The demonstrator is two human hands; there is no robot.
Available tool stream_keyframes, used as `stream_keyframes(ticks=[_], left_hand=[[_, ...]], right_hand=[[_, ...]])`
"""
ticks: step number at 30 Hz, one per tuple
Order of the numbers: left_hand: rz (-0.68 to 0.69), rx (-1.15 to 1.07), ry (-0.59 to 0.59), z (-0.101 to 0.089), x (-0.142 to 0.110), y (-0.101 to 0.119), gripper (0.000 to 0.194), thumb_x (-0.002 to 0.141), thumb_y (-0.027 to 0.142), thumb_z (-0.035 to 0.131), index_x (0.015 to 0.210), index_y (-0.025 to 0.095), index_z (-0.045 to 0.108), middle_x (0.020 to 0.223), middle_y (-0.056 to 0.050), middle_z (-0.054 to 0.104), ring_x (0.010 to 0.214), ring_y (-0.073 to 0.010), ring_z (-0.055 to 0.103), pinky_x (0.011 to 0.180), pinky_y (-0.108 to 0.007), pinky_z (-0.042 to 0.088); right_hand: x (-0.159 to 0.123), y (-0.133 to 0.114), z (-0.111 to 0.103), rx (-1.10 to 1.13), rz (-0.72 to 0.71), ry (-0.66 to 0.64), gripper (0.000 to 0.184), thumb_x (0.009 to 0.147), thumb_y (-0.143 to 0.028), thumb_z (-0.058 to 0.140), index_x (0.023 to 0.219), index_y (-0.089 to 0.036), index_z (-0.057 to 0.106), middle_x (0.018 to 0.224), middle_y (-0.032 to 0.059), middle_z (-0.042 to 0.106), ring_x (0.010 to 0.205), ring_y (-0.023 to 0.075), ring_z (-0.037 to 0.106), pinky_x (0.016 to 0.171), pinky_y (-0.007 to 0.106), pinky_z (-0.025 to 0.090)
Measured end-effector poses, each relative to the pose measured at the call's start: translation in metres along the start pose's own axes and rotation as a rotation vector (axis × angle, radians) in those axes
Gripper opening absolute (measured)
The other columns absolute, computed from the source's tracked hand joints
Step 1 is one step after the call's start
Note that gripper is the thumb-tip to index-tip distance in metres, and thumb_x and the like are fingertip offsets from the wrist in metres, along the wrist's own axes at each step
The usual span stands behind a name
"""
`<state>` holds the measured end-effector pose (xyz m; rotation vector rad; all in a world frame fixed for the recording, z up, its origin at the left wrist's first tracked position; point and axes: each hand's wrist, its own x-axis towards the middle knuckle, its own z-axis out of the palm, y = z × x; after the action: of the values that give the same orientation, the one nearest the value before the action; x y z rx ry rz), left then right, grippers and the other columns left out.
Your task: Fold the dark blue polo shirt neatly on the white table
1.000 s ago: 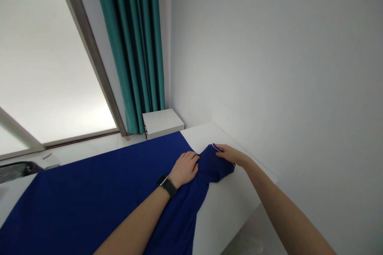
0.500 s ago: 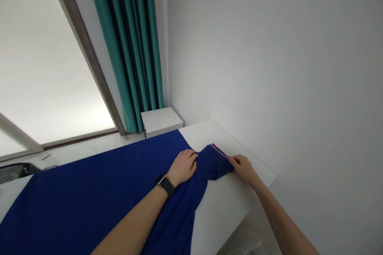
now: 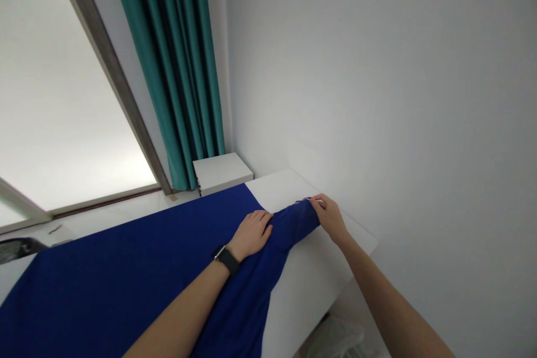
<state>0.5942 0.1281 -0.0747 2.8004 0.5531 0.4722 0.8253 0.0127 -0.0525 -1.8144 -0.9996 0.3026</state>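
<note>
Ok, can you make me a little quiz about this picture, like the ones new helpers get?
1. Choose one. The left hand lies on:
A) the wall
B) the blue garment
C) the floor

2. True or false: the right hand is lifted away from the garment, touching nothing.

3. Fill in the missing colour: the hanging curtain is ____.

Key:
1. B
2. False; its fingers grip the end of the sleeve.
3. Green, a bluish sort.

Open air above garment (image 3: 113,268), wall (image 3: 356,84) beyond
</note>
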Motion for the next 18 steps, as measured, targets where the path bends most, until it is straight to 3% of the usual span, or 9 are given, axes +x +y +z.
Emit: stream_keyframes(ticks=[4,8,11,14,18], left_hand=[[-0.002,0.053,-0.029,-0.018,0.001,0.015,0.033,0.097,0.034,0.042,0.123,0.016,0.053,0.121,-0.013,0.060,0.115,-0.0262,0.055,0.099,-0.041,0.042],[0.045,0.133,-0.103,-0.034,-0.004,0.055,0.025,0.092,0.042,0.049,0.099,0.019,0.059,0.103,-0.011,0.065,0.100,-0.0273,0.060,0.087,-0.041,0.045],[0.081,0.176,-0.248,-0.030,-0.012,0.083,0.030,0.086,0.048,0.056,0.094,0.019,0.060,0.091,-0.011,0.069,0.089,-0.0274,0.065,0.080,-0.041,0.047],[0.080,0.247,-0.305,-0.017,-0.017,0.094,0.021,0.088,0.034,0.056,0.097,0.016,0.061,0.088,-0.014,0.071,0.084,-0.0290,0.068,0.075,-0.042,0.049],[0.136,0.235,-0.351,-0.016,-0.015,0.086,0.018,0.091,0.011,0.043,0.095,0.015,0.060,0.086,-0.013,0.072,0.078,-0.0258,0.070,0.068,-0.037,0.050]], right_hand=[[0.005,0.015,0.006,-0.305,-0.062,-0.008,0.027,0.085,-0.038,0.042,0.096,-0.023,0.063,0.060,-0.0004,0.058,0.062,0.0203,0.056,0.063,0.030,0.038],[0.000,0.030,0.012,-0.326,-0.059,-0.050,0.034,0.082,-0.030,0.040,0.107,-0.021,0.062,0.055,-0.0034,0.049,0.057,0.0191,0.050,0.060,0.029,0.036],[0.000,0.037,0.008,-0.273,-0.054,-0.077,0.038,0.082,-0.032,0.040,0.110,-0.020,0.062,0.057,-0.0035,0.048,0.057,0.0184,0.049,0.060,0.029,0.036],[0.001,0.041,-0.002,-0.197,-0.030,-0.119,0.041,0.083,-0.039,0.040,0.110,-0.018,0.064,0.061,-0.0018,0.053,0.060,0.0185,0.049,0.062,0.029,0.037],[-0.003,0.041,-0.017,-0.041,0.006,-0.148,0.048,0.085,-0.046,0.043,0.120,-0.018,0.063,0.070,-0.0004,0.059,0.064,0.0180,0.048,0.062,0.029,0.037]])
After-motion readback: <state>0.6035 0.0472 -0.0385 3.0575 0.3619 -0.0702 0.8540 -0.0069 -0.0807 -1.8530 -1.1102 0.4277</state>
